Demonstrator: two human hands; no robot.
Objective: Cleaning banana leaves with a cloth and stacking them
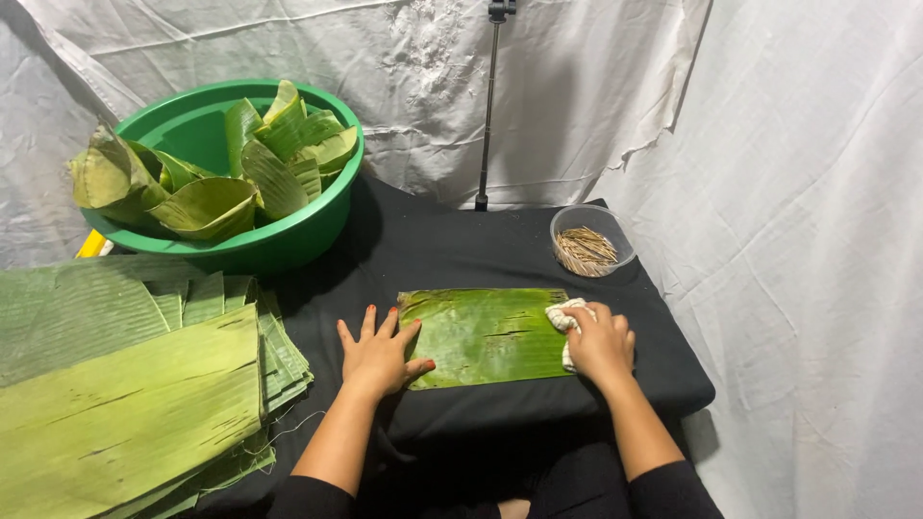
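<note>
Leaf: one rectangular green banana leaf piece point(486, 336) lies flat at the middle of the desk draped in black cloth point(452, 245), between the two hands.
Left hand point(380, 354): grip open, fingers spread flat, palm pressing down on the leaf's left edge, thumb lying across its lower corner.
Right hand point(601, 341): grip closed around a small white crumpled cloth point(564, 317), which touches the leaf's right end.
Stack: to the left, a thick pile of large flat banana leaf sheets point(125, 394), well apart from the hands.
Basin: at the back left, a round green plastic basin point(288, 240) holds folded leaf cones point(260, 163).
Bowl: back right, a clear round plastic bowl of thin wooden sticks point(588, 245).
Backdrop: white wrinkled sheeting point(798, 192) all around, with a slim black stand pole point(488, 106) upright behind the desk.
</note>
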